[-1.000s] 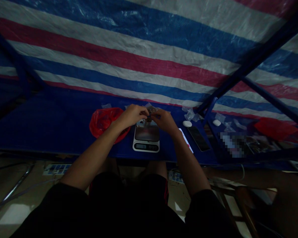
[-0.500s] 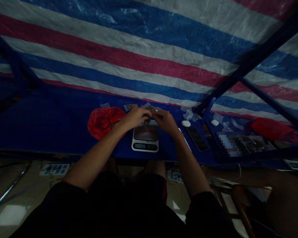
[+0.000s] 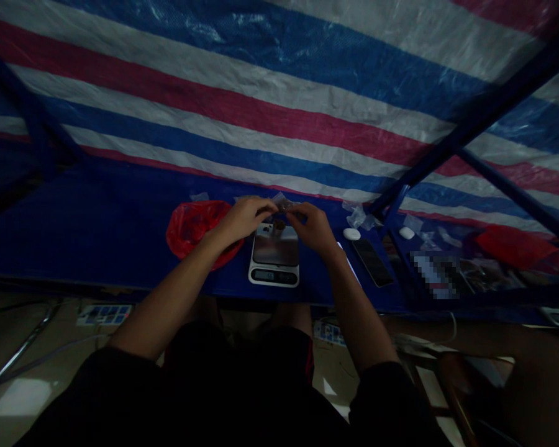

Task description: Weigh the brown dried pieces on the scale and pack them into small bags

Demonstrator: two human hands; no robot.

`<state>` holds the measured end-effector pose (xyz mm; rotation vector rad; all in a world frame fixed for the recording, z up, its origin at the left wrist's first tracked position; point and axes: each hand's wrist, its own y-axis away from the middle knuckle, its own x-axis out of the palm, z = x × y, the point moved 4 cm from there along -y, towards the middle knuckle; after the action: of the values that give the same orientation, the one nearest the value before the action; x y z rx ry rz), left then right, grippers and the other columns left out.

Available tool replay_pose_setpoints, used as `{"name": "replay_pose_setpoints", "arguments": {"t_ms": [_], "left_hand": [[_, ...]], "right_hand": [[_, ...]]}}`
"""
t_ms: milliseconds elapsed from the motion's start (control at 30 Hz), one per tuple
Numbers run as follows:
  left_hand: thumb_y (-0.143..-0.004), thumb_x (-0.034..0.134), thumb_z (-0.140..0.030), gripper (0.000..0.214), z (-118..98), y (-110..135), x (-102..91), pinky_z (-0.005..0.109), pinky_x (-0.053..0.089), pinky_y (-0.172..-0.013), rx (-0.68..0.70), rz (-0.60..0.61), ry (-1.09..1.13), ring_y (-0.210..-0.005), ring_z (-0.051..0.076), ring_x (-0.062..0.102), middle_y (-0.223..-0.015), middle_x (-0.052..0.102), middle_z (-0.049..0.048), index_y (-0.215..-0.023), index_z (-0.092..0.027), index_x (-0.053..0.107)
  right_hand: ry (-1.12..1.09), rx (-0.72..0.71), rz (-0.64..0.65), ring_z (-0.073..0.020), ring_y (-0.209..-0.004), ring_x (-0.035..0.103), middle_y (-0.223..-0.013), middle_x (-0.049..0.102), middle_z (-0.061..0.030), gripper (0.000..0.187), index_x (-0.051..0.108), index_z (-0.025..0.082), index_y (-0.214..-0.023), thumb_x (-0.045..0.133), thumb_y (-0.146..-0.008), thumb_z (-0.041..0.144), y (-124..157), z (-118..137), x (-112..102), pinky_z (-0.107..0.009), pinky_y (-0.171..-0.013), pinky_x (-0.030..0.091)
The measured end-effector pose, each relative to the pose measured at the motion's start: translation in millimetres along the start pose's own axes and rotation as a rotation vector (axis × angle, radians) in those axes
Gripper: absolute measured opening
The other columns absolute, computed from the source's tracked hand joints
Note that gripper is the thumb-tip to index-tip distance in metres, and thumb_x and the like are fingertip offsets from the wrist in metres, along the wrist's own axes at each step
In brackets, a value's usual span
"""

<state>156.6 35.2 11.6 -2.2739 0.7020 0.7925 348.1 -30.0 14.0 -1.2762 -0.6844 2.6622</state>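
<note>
A small clear plastic bag with brown contents (image 3: 279,226) is between my hands, over the back of the digital kitchen scale (image 3: 276,248). My left hand (image 3: 252,216) has its fingers bent in at the bag's left side. On the other side my right hand (image 3: 309,222) pinches at the bag's upper edge. The scale has a metal plate and a lit display at its front. To the left of it, partly behind my left forearm, lies an open red plastic bag (image 3: 181,233). Dim light blurs the fingertips.
Another clear bag (image 3: 284,202) lies behind my hands. At right are a white oval case (image 3: 351,234), a dark phone (image 3: 371,262) and crumpled clear bags (image 3: 358,216). A blue metal frame (image 3: 428,158) rises there, before a striped tarp (image 3: 261,105). Power strips (image 3: 105,315) lie on the floor below.
My hands have moved slightly apart, and the small bag between them shows lower, at the scale's back. The whole view has shifted a little.
</note>
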Motion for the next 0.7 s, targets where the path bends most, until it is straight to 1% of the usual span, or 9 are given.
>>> {"name": "replay_pose_setpoints", "arguments": {"t_ms": [67, 133, 200, 300, 400, 500, 600, 700], "left_hand": [[-0.098, 0.064, -0.015, 0.022, 9.4, 9.8, -3.4, 0.034, 0.056, -0.096, -0.054, 0.066, -0.067, -0.105, 0.023, 0.076, -0.113, 0.083, 0.0077, -0.111, -0.019, 0.081], [-0.096, 0.066, -0.017, 0.019, 16.8, 21.0, -2.3, 0.033, 0.056, -0.094, -0.094, 0.168, -0.137, -0.102, 0.024, 0.076, -0.110, 0.082, 0.0093, -0.107, -0.018, 0.082], [-0.096, 0.070, -0.025, 0.017, 20.3, 31.0, 1.1, 0.033, 0.056, -0.092, -0.107, 0.237, -0.181, -0.100, 0.024, 0.076, -0.109, 0.082, 0.0101, -0.105, -0.019, 0.083], [-0.097, 0.072, -0.034, 0.021, 20.9, 40.2, 6.5, 0.033, 0.055, -0.092, -0.122, 0.247, -0.225, -0.102, 0.025, 0.076, -0.114, 0.081, 0.0103, -0.109, -0.020, 0.083], [-0.097, 0.072, -0.037, 0.025, 20.3, 43.6, 12.5, 0.034, 0.055, -0.090, -0.151, 0.238, -0.231, -0.103, 0.027, 0.077, -0.114, 0.082, 0.0111, -0.112, -0.021, 0.082], [-0.097, 0.072, -0.038, 0.023, 20.0, 43.8, 17.2, 0.035, 0.056, -0.086, -0.175, 0.226, -0.175, -0.101, 0.029, 0.078, -0.112, 0.083, 0.0112, -0.109, -0.022, 0.084], [-0.096, 0.072, -0.030, 0.017, 21.2, 43.0, 18.3, 0.034, 0.056, -0.085, -0.204, 0.206, -0.126, -0.100, 0.028, 0.079, -0.110, 0.084, 0.0102, -0.106, -0.022, 0.084], [-0.096, 0.068, -0.022, 0.018, 23.0, 43.0, 16.5, 0.032, 0.056, -0.083, -0.202, 0.207, -0.101, -0.099, 0.025, 0.080, -0.106, 0.085, 0.0089, -0.106, -0.020, 0.084]], "right_hand": [[0.063, -0.045, 0.091, -0.0231, -0.098, 0.071, -0.106, 0.082, -0.0081, 0.019, 0.082, 0.020, -0.106, 0.066, -0.098, 0.023, -8.6, 12.5, 2.4, -0.037, -0.095, 0.051], [0.176, -0.094, 0.251, -0.0247, -0.109, 0.070, -0.117, 0.082, -0.0086, 0.021, 0.082, 0.020, -0.111, 0.065, -0.098, 0.021, -19.3, 27.8, 8.3, -0.038, -0.104, 0.048], [0.332, -0.120, 0.407, -0.0274, -0.119, 0.068, -0.124, 0.080, -0.0102, 0.026, 0.082, 0.020, -0.116, 0.064, -0.097, 0.019, -30.8, 42.7, 15.3, -0.038, -0.106, 0.047], [0.543, -0.108, 0.577, -0.0310, -0.121, 0.069, -0.119, 0.081, -0.0138, 0.027, 0.083, 0.018, -0.112, 0.060, -0.097, 0.017, -48.2, 60.6, 25.8, -0.039, -0.104, 0.048], [0.668, -0.069, 0.654, -0.0341, -0.119, 0.072, -0.119, 0.081, -0.0190, 0.026, 0.082, 0.015, -0.114, 0.061, -0.098, 0.017, -62.4, 73.2, 34.7, -0.041, -0.101, 0.051], [0.706, -0.032, 0.728, -0.0356, -0.117, 0.075, -0.120, 0.080, -0.0213, 0.025, 0.081, 0.013, -0.115, 0.068, -0.094, 0.016, -69.8, 80.9, 43.2, -0.043, -0.100, 0.053], [0.722, 0.003, 0.792, -0.0364, -0.116, 0.076, -0.117, 0.081, -0.0216, 0.025, 0.081, 0.012, -0.113, 0.077, -0.089, 0.015, -72.6, 85.3, 49.3, -0.045, -0.102, 0.054], [0.751, 0.046, 0.830, -0.0363, -0.117, 0.076, -0.113, 0.082, -0.0214, 0.032, 0.081, 0.011, -0.115, 0.084, -0.083, 0.014, -73.2, 86.8, 52.0, -0.046, -0.103, 0.055]]}}
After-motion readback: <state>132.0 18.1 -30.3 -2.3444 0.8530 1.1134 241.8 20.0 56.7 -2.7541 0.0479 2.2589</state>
